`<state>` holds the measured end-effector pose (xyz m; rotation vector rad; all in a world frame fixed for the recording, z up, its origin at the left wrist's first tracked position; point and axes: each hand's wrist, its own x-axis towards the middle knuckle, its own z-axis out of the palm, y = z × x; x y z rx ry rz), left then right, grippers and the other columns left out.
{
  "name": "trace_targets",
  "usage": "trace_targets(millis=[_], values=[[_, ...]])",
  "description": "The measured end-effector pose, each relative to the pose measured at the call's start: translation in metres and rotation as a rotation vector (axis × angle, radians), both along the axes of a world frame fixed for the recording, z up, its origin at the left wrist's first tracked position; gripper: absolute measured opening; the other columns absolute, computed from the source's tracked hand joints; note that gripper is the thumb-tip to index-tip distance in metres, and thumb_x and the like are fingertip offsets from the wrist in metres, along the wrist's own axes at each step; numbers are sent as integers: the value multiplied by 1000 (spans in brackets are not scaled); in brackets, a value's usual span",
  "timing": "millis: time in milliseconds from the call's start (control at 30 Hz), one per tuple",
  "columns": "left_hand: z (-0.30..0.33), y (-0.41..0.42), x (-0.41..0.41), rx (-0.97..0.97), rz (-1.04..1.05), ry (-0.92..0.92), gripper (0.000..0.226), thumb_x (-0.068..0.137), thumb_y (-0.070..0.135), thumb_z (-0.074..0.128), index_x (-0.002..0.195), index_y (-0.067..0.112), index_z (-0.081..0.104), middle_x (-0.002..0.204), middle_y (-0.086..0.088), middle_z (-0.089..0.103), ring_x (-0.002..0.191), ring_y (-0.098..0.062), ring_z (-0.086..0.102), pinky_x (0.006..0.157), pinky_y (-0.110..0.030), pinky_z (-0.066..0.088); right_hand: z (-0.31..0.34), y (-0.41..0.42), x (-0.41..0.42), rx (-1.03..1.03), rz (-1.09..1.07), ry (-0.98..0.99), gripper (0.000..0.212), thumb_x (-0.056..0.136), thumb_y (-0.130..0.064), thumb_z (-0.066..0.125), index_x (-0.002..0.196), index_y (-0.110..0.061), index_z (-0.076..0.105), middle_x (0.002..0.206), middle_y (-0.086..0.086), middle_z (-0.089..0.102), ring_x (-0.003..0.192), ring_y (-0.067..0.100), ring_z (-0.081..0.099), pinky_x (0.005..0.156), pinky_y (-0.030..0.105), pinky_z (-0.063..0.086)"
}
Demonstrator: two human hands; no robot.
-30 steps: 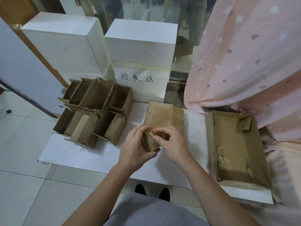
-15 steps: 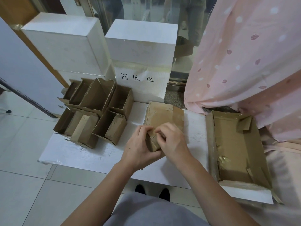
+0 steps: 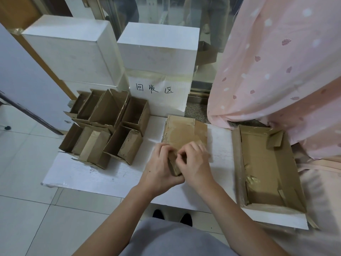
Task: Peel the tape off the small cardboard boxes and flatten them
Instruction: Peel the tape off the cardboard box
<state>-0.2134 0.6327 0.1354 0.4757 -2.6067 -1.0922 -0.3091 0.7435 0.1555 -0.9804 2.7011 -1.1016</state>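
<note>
Your left hand (image 3: 159, 168) and right hand (image 3: 195, 164) meet over the white table (image 3: 103, 174), both curled around one small cardboard box (image 3: 174, 164); your left fingers wrap its left side while your right fingertips pinch at its top edge. The box is brown, scuffed and mostly hidden between your palms, so any tape on it cannot be made out. Just beyond the box lies a stack of flattened cardboard (image 3: 185, 132), glossy with tape strips. Left of the box, a cluster of open small boxes (image 3: 107, 126) stands with flaps up. Right of the box sits a shallow cardboard tray (image 3: 238, 163) holding crumpled tape scraps (image 3: 251, 179). Farther back from the box, two white blocks (image 3: 158, 48) carry a handwritten paper sign (image 3: 156, 93), and a pink patterned cloth (image 3: 282, 71) hangs at the right.
</note>
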Motion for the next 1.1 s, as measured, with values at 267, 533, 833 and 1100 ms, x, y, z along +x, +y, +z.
trace_targets(millis=[267,533,833,1100], values=[[6,-2,-6,-8,-35,10,78,60,44,85,124,27,45,127,15,37,105,-10,53,77,-23,51,0,12,-13,-96,-60,77,11,87,-2,63,86,-11,57,95,-1,53,78,19,58,68,39,52],[-6,-8,-1,6,16,32,76,62,41,86,124,18,50,129,10,38,111,-13,52,84,-35,55,-2,17,-12,-118,182,-66,25,90,-6,66,113,-13,74,100,-6,63,97,2,51,92,16,43],[0,-8,-1,-43,3,95,77,63,42,90,125,28,47,140,8,42,122,-16,55,84,-38,58,-3,14,-16,-187,-88,-199,7,88,-7,71,83,-12,70,99,-7,61,98,5,53,85,11,39],[5,-7,-1,-31,28,125,77,62,48,85,125,28,47,139,10,42,121,-12,55,81,-32,57,6,18,-26,-227,-37,52,12,83,5,69,84,-8,67,97,-2,63,85,9,59,74,19,48]])
